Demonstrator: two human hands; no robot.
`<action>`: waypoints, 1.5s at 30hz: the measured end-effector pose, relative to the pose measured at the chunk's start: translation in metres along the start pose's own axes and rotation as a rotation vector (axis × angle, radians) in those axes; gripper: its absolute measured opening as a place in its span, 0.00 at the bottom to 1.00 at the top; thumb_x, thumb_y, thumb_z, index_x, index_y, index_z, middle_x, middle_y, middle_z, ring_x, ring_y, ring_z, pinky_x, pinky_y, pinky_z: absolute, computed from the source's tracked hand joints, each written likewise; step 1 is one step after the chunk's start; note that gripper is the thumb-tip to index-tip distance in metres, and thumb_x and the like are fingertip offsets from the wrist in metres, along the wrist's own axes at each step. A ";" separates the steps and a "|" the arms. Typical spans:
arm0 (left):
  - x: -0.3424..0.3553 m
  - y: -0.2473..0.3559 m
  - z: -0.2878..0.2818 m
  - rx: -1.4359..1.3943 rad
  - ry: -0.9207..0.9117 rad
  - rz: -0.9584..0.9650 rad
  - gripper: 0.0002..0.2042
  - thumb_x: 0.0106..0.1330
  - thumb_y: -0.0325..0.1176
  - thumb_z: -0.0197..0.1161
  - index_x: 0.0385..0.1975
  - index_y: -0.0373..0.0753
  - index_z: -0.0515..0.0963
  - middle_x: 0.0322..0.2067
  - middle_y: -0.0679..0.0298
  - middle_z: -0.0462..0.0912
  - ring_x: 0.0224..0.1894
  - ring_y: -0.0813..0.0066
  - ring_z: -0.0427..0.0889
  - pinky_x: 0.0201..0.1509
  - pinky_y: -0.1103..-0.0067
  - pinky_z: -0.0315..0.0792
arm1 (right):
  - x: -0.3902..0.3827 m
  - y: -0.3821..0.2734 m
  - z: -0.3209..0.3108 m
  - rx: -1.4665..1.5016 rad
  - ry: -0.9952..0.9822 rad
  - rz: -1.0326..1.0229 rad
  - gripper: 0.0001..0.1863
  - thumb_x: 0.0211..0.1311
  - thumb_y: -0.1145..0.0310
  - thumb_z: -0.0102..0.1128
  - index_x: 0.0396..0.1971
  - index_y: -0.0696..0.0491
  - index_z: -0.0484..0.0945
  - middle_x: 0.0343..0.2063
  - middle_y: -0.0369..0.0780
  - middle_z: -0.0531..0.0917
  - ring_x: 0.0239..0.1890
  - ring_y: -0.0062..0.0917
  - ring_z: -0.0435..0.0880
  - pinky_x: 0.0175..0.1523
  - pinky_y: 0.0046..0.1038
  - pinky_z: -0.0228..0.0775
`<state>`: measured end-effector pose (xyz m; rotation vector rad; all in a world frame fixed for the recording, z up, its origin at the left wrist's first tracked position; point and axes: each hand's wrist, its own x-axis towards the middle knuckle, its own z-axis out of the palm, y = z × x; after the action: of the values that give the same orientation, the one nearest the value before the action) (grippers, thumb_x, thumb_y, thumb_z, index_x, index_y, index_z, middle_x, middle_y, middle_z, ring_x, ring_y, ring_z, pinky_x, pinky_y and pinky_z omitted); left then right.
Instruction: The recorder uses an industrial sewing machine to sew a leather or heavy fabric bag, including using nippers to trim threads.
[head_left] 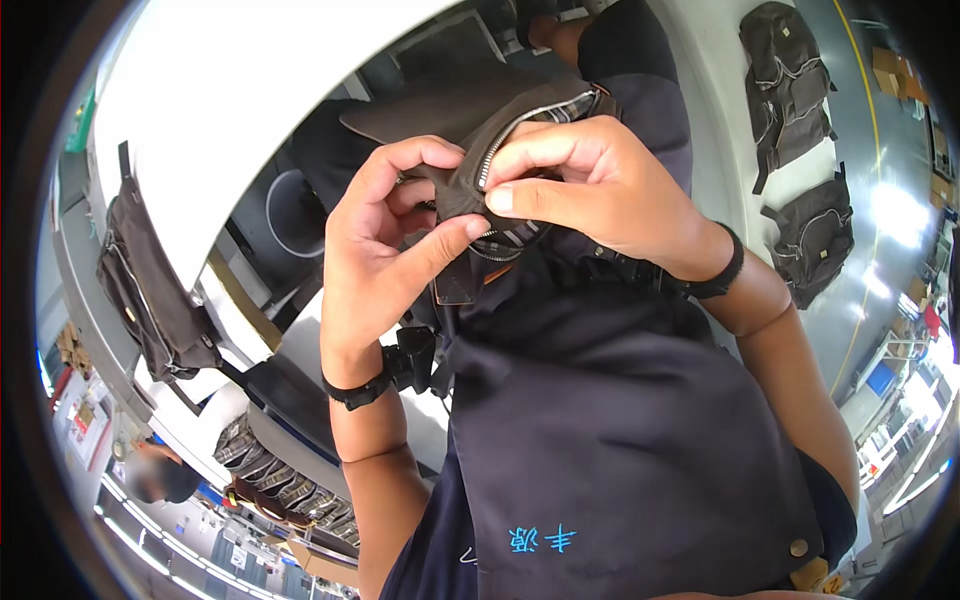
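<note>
A dark brown fabric bag [430, 108] with a plaid lining is held up in front of my chest. Along its opening edge runs a silver metal zipper [500, 140]. My left hand [370, 250] pinches the folded corner of the bag between thumb and fingers, near the zipper's end. From the other side my right hand [610, 195] grips the zippered edge, thumb outside and the fingers partly inside the opening. The fingertips of both hands are close together there. A small dark leather tab [455, 285] hangs below the left thumb.
A white tabletop [230, 90] spans the upper left. Dark backpacks [790, 95] lie on the ledge at right, and another dark bag [150, 280] hangs at left. Several plaid-lined pieces [280, 475] are lined up at lower left. A person [175, 478] is farther off there.
</note>
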<state>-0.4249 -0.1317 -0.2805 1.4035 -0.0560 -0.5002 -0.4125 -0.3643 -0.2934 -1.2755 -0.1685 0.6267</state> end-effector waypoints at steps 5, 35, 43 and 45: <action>-0.030 -0.015 0.020 0.143 0.490 0.021 0.25 0.63 0.19 0.75 0.58 0.31 0.71 0.51 0.60 0.79 0.45 0.78 0.86 0.47 0.83 0.84 | 0.013 0.015 0.013 -0.041 -0.010 0.097 0.09 0.71 0.76 0.66 0.45 0.65 0.85 0.42 0.37 0.84 0.42 0.16 0.82 0.49 0.21 0.74; -0.024 0.012 0.005 -0.048 0.239 -0.153 0.16 0.84 0.43 0.50 0.45 0.36 0.76 0.22 0.70 0.69 0.19 0.84 0.66 0.20 0.85 0.60 | 0.027 -0.039 -0.043 -0.698 0.321 -0.423 0.09 0.73 0.74 0.63 0.46 0.61 0.86 0.42 0.43 0.89 0.46 0.28 0.88 0.53 0.27 0.79; -0.047 0.040 0.008 -0.133 0.336 -0.099 0.21 0.84 0.43 0.48 0.60 0.29 0.73 0.23 0.68 0.70 0.19 0.84 0.64 0.19 0.85 0.60 | 0.165 -0.063 -0.158 -1.345 0.668 -0.834 0.15 0.71 0.65 0.66 0.52 0.56 0.83 0.40 0.44 0.87 0.40 0.34 0.86 0.47 0.31 0.77; -0.049 0.035 0.010 -0.149 0.322 -0.109 0.17 0.84 0.42 0.49 0.53 0.32 0.74 0.25 0.67 0.71 0.22 0.82 0.69 0.22 0.84 0.63 | 0.212 -0.066 -0.179 -1.547 0.692 -1.052 0.15 0.69 0.66 0.61 0.47 0.62 0.83 0.43 0.51 0.88 0.47 0.46 0.86 0.53 0.41 0.79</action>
<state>-0.4610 -0.1199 -0.2329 1.3298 0.3133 -0.3549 -0.1341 -0.4131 -0.3336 -2.4278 -0.7585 -1.1293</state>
